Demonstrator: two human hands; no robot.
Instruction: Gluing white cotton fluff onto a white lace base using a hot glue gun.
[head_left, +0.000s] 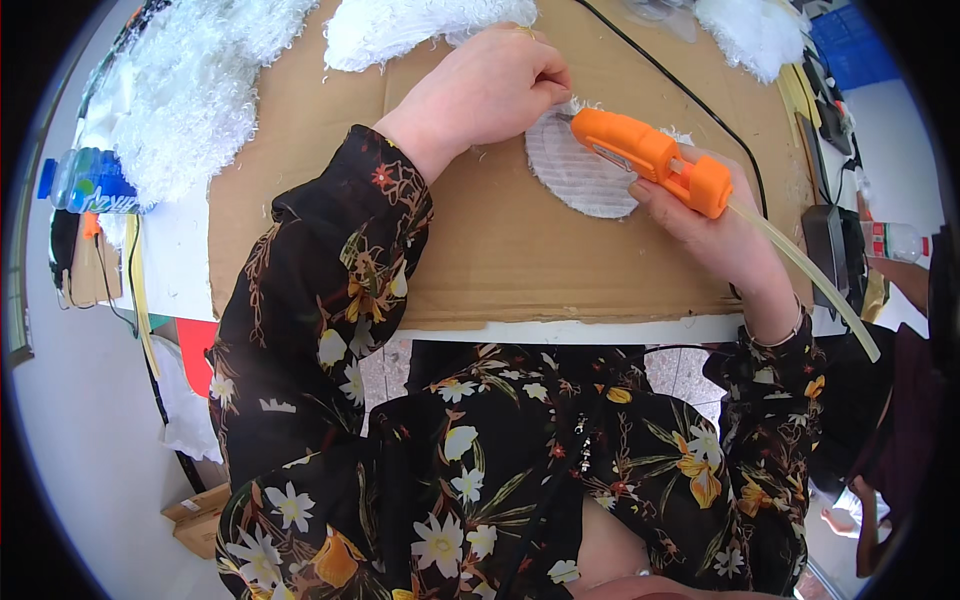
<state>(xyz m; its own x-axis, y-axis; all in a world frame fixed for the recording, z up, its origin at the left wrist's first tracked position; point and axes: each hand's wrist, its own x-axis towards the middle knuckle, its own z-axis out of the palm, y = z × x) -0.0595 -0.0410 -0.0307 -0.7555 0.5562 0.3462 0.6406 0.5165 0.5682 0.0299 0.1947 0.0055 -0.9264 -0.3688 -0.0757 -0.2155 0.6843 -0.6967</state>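
My right hand (715, 225) is wrapped round an orange hot glue gun (640, 152), with a long translucent glue stick (810, 270) trailing from its back end. The nozzle points left, at the upper edge of a rounded white fabric piece (570, 175) with a striped backing and a fuzzy rim. At that same edge my left hand (490, 95) is closed, its thumb and fingers pinched on the fabric close to the nozzle tip. The exact grip is partly hidden behind the hand. The fabric lies on a brown cardboard sheet (470, 250).
White shaggy fabric lies in a large heap (190, 100) at the left, a piece (410, 30) at the top and another (750, 35) at the upper right. A black cable (690, 95) crosses the cardboard. A plastic bottle (95, 180) stands left; another person's arm (900, 285) shows right.
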